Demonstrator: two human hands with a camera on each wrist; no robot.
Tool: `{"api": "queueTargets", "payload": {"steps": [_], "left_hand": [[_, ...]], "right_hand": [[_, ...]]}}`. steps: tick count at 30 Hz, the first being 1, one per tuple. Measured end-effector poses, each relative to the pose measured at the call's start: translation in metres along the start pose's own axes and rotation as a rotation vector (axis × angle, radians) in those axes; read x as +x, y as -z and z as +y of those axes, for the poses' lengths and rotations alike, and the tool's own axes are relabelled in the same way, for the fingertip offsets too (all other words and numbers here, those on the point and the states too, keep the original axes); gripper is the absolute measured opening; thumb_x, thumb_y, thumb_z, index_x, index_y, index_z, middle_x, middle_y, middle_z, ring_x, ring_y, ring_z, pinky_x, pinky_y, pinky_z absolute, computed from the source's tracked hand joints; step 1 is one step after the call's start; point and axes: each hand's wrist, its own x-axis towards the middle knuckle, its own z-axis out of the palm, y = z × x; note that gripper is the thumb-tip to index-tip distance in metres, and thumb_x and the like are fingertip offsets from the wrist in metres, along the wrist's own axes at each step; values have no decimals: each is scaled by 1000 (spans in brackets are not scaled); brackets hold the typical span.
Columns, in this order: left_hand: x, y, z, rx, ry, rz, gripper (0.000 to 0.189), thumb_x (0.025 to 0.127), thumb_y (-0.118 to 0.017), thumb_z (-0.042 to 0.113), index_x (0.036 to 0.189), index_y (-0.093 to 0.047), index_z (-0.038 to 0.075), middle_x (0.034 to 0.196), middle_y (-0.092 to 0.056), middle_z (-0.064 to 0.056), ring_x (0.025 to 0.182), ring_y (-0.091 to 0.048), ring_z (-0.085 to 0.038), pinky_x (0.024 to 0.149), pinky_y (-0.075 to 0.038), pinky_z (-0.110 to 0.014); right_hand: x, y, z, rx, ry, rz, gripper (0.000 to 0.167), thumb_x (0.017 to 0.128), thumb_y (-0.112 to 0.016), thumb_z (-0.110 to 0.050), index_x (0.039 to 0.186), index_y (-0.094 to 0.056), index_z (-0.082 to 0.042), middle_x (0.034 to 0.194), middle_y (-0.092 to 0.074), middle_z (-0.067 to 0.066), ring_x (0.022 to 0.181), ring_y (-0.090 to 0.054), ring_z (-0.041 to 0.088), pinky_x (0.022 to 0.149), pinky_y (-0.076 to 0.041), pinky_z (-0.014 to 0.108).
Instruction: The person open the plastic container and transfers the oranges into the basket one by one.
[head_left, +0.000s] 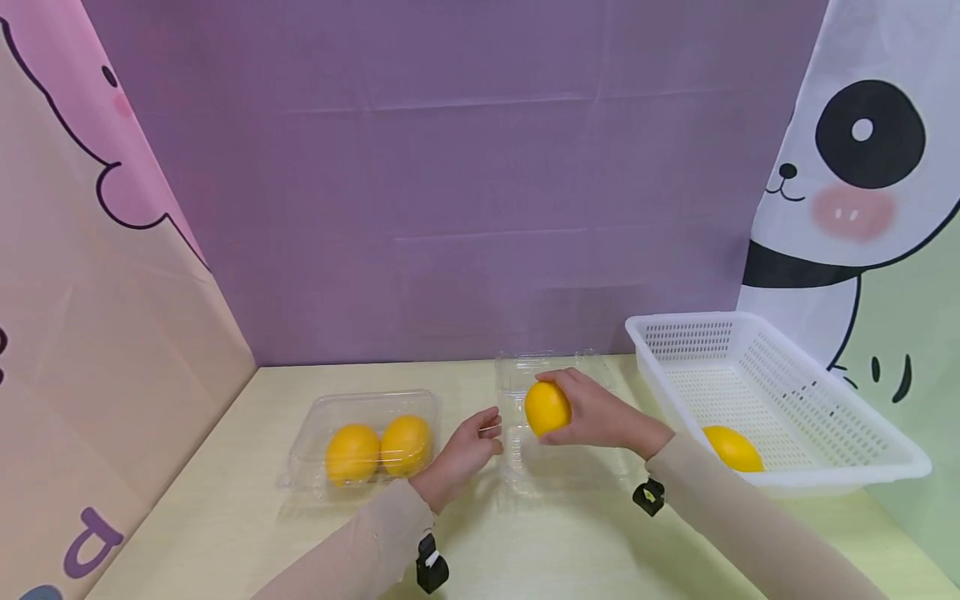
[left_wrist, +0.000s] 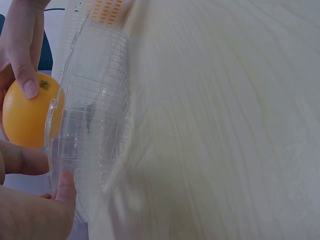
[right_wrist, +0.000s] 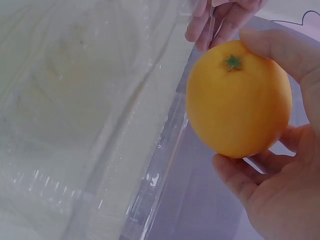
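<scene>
My right hand holds a yellow-orange toy orange with a green star-shaped stem mark, thumb on one side and fingers on the other. The fruit is raised over an open clear plastic clamshell box, whose lid stands up at the back in the head view. At that box's left edge is my left hand, its thumb and fingers pinching the thin clear wall. To the left, a second clamshell box is closed over two more oranges.
A white perforated basket stands on the right of the pale wooden table, with one orange near its front left corner. A purple cloth backdrop rises behind the table, with printed cloth panels on both sides.
</scene>
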Motion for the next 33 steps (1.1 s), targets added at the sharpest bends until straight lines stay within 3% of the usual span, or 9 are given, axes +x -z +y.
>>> {"api": "queueTargets", "payload": {"steps": [25,33], "left_hand": [[0,-1,0,28,3,14,64,92,-55,-4,151,-33,-7,151,-41,-24,137,-42,-39,111,-38,-51],[1,-1,-1,3,-33,10,64,90,-53,-7,150,-32,-11,149,-41,-28,137,-42,-42,111,-38,-51]], "right_hand": [[-4,18,9,-35,17,52,82,73,-87,-28,141,-49,-2,130,-54,16,111,-54,31,90,-53,47],[-5,28,10,-22,15,51,82,74,-87,-26,141,-48,0,131,-53,19,123,-49,44,92,-53,53]]}}
